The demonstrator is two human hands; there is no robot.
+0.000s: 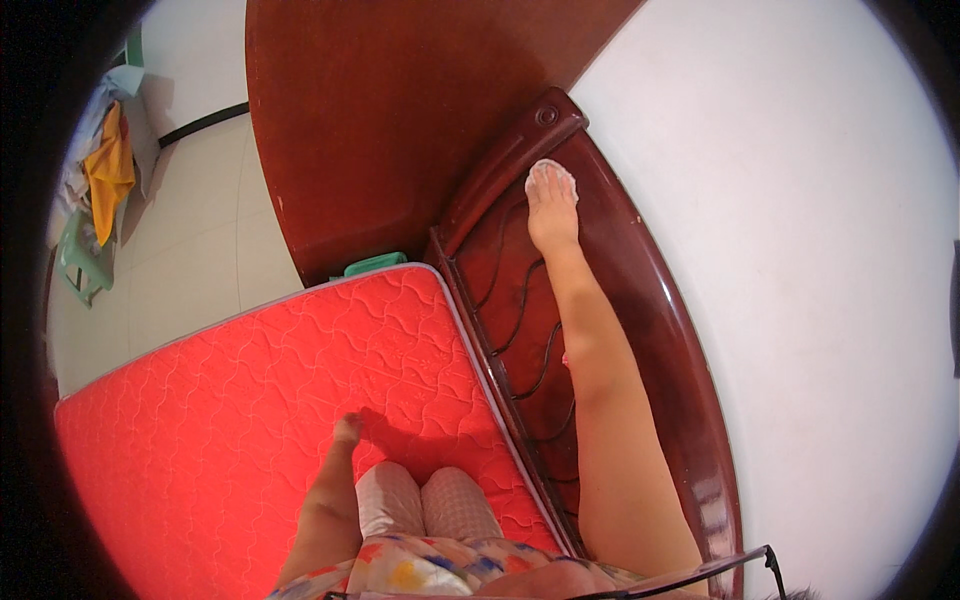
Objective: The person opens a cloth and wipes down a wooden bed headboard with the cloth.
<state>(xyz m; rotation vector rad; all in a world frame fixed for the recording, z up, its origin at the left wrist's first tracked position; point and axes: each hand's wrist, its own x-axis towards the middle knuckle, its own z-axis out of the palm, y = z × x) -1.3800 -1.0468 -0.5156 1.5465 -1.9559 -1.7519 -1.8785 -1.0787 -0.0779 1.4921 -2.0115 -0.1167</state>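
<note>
My right arm stretches far forward to the dark red wooden headboard. At its upper part my right hand presses a white cloth against the wood, the cloth's edges showing around the fingers. My left hand hangs close over the red quilted mattress, with its fingers curled in and nothing visible in them. Its shadow falls on the mattress just beside it. My knees, in light checked fabric, rest on the mattress near the headboard.
A tall reddish-brown wooden panel rises past the mattress's far edge, with a green object at its foot. White wall borders the headboard on the right. At far left, a yellow cloth hangs above a green stool.
</note>
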